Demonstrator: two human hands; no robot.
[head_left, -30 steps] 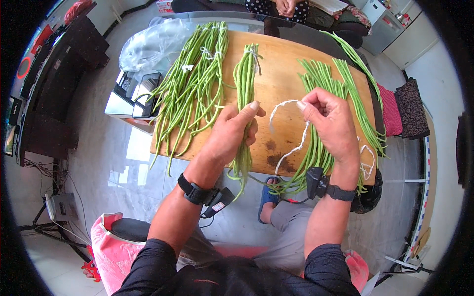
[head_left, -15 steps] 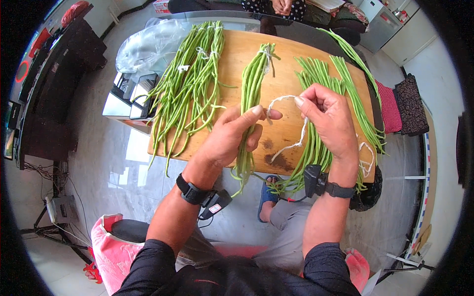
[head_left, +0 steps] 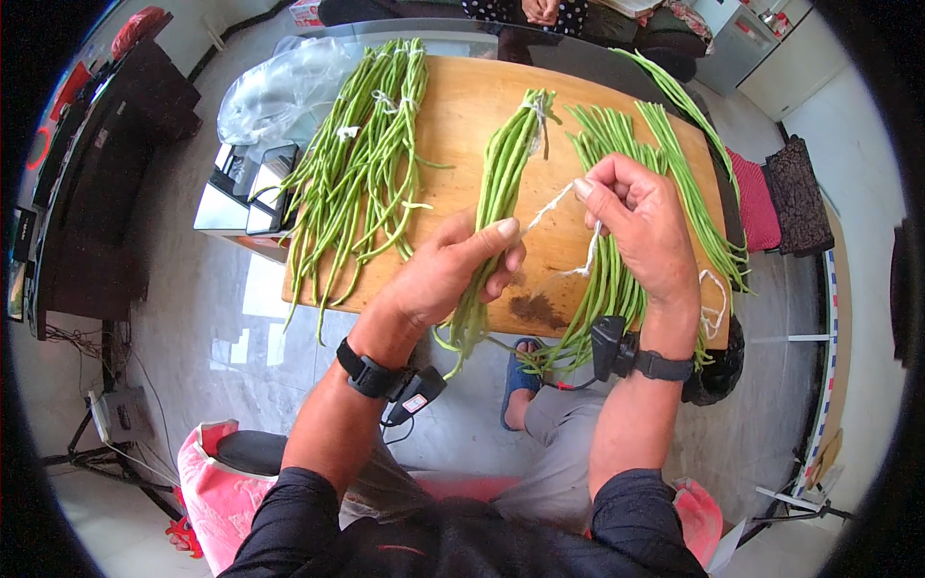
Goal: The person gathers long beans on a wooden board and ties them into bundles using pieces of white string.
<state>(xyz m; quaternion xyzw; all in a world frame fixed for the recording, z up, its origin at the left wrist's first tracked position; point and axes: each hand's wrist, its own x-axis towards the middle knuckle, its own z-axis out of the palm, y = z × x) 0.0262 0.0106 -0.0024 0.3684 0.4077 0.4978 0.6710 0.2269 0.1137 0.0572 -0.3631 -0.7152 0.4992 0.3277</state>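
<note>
Head view: yardlong bean bundle (head_left: pixel 503 173), apparently at tying step.
Left hand (head_left: pixel 448 265) clamped round it; right hand (head_left: pixel 644 223) pinches white string (head_left: pixel 549 207); next wrap likely needs tension.

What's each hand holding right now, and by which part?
Left hand: the green bean bundle, around its lower middle, below the tied top. Right hand: white string, pinched partway along.

Black sleeves (head_left: pixel 294 515), black wristbands (head_left: pixel 665 367); grey trousers (head_left: pixel 568 448)
</note>
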